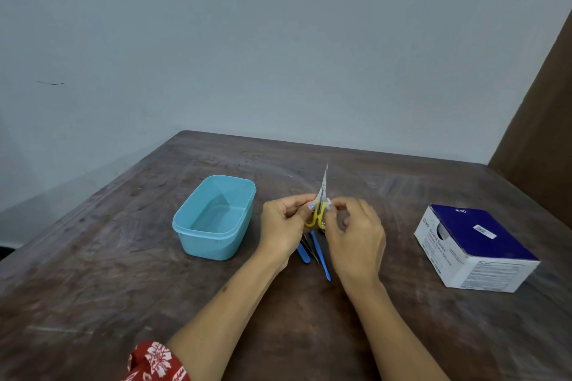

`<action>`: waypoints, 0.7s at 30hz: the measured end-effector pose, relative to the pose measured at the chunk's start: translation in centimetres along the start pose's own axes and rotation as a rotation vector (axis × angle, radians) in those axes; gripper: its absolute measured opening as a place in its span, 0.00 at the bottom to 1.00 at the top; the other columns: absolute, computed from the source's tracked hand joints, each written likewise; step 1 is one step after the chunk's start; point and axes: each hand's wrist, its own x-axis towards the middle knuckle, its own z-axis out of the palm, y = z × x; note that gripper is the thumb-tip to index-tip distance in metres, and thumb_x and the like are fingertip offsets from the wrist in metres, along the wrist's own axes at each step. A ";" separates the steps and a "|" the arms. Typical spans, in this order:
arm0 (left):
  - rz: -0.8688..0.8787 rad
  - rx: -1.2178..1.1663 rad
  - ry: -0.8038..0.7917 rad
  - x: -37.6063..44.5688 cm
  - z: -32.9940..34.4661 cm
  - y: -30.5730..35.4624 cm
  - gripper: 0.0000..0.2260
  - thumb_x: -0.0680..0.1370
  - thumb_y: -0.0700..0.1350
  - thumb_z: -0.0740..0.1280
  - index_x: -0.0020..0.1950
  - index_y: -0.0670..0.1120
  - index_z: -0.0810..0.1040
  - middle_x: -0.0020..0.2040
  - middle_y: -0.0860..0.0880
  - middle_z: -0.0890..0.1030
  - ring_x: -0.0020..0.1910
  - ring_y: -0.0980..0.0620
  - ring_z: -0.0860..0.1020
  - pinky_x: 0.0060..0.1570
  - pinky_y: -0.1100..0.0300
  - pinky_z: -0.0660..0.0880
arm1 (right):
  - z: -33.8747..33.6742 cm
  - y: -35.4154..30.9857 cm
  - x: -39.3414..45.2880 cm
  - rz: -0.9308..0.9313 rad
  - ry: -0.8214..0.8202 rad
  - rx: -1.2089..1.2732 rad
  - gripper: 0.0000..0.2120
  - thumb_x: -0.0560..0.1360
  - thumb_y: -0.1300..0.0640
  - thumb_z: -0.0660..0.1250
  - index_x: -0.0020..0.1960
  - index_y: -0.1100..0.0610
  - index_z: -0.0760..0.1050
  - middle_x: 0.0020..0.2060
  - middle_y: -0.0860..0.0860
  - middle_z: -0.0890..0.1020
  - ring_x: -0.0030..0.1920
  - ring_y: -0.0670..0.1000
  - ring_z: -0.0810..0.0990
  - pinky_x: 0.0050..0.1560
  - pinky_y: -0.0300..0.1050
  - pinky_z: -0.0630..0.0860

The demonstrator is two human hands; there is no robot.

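Yellow-handled scissors (pixel 320 198) are pinched above the table (pixel 123 257) by the left hand (pixel 280 226) and right hand (pixel 356 235), tip pointing away, so a fingertip sliding onto the steel could get nicked, or a slack pinch drop them onto the blue tools (pixel 322 257)

both hands (pixel 318 226) holding yellow scissors (pixel 319 209), wooden table (pixel 123 257)

Plain home-like room, worn wooden table (pixel 123 257), bare grey wall (pixel 278 40), swab box (pixel 476 250)
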 end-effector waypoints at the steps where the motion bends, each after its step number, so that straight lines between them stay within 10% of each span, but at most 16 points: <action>1: -0.003 0.009 -0.007 0.0 0.1 0.0 0.07 0.75 0.36 0.68 0.48 0.46 0.83 0.38 0.51 0.85 0.40 0.54 0.83 0.42 0.57 0.81 | 0.0 0.0 0.0 -0.058 0.011 -0.006 0.04 0.70 0.61 0.72 0.45 0.57 0.80 0.38 0.50 0.80 0.37 0.50 0.77 0.38 0.47 0.76; 21: 0.018 -0.010 0.046 0.2 -0.2 -0.1 0.08 0.75 0.35 0.67 0.52 0.42 0.82 0.45 0.42 0.85 0.43 0.45 0.83 0.49 0.48 0.80 | 0.1 0.4 0.1 0.063 -0.048 0.180 0.07 0.73 0.63 0.68 0.47 0.53 0.80 0.40 0.46 0.80 0.35 0.45 0.77 0.36 0.47 0.77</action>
